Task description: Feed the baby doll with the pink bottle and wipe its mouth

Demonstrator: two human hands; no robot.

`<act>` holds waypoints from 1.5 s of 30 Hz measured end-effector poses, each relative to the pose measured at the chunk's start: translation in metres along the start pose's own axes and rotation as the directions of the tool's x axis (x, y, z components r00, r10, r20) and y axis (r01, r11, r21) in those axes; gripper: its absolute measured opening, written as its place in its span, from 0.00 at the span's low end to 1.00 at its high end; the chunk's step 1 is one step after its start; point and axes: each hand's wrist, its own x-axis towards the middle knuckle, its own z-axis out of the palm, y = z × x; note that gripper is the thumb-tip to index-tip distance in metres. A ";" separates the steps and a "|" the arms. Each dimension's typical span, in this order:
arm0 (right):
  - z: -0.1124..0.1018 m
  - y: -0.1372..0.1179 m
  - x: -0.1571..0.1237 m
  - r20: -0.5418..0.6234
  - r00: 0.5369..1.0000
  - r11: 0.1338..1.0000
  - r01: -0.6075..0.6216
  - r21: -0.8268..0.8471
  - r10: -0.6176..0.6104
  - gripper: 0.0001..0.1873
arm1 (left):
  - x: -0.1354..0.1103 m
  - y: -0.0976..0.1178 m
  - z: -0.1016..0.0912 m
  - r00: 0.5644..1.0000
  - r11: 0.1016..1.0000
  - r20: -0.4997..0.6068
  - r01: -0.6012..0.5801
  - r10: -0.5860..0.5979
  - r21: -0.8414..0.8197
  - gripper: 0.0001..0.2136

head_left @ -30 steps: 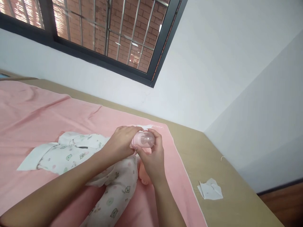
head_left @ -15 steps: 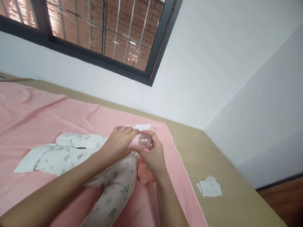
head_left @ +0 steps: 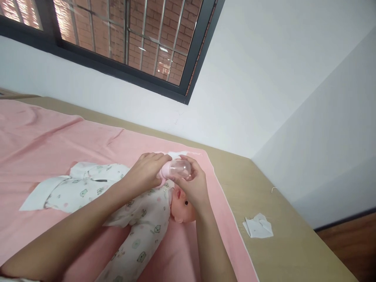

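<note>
A baby doll (head_left: 179, 207) in a white printed romper (head_left: 138, 223) lies on a pink blanket (head_left: 58, 145). Above its head I hold a small pink baby bottle (head_left: 176, 169) with a clear domed cap. My left hand (head_left: 145, 176) is wrapped round the pink body of the bottle. My right hand (head_left: 192, 186) pinches the clear cap end with thumb and fingers. The doll's face shows just below my right hand.
The blanket lies on a tan surface (head_left: 264, 203) set against a white wall. A crumpled white tissue (head_left: 258, 227) rests on the tan surface at the right. A barred window (head_left: 123, 35) is above. Wooden floor (head_left: 352, 250) shows at the far right.
Both hands with the bottle have risen slightly off the doll's head, so its face now shows. My grip on the bottle is the same.
</note>
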 end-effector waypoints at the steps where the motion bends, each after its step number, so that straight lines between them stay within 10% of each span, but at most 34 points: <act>1: -0.005 0.001 0.003 -0.034 0.999 0.999 0.037 0.007 -0.037 0.33 | 0.001 -0.002 -0.002 1.000 1.000 -0.001 0.024 -0.024 0.016 0.18; 6: -0.056 0.029 0.030 -0.302 0.938 0.984 0.141 -0.110 -0.168 0.38 | 0.008 -0.023 -0.018 0.976 0.978 -0.082 0.205 -0.202 0.024 0.24; 10: -0.111 0.088 0.044 -0.434 0.873 0.867 -0.025 -0.498 -0.224 0.32 | 0.011 -0.042 -0.030 0.927 0.928 -0.102 0.367 -0.360 0.060 0.27; 14: -0.142 0.150 0.039 -0.419 0.904 0.689 -0.252 -0.680 -0.083 0.35 | 0.010 -0.054 -0.037 0.896 0.903 -0.135 0.429 -0.424 0.010 0.24; 28: -0.153 0.190 0.031 -0.503 0.864 0.739 -0.328 -0.589 -0.018 0.45 | 0.010 -0.102 -0.027 0.861 0.864 -0.088 0.491 -0.501 -0.117 0.20; 35: -0.156 0.192 0.034 -0.529 0.847 0.746 -0.324 -0.582 -0.045 0.45 | 0.013 -0.143 -0.003 0.856 0.756 -0.020 0.446 -0.517 -0.479 0.30; 45: -0.162 0.202 0.035 -0.526 0.848 0.758 -0.297 -0.580 -0.070 0.41 | 0.015 -0.171 0.020 0.782 0.760 0.125 0.624 -0.611 -0.181 0.32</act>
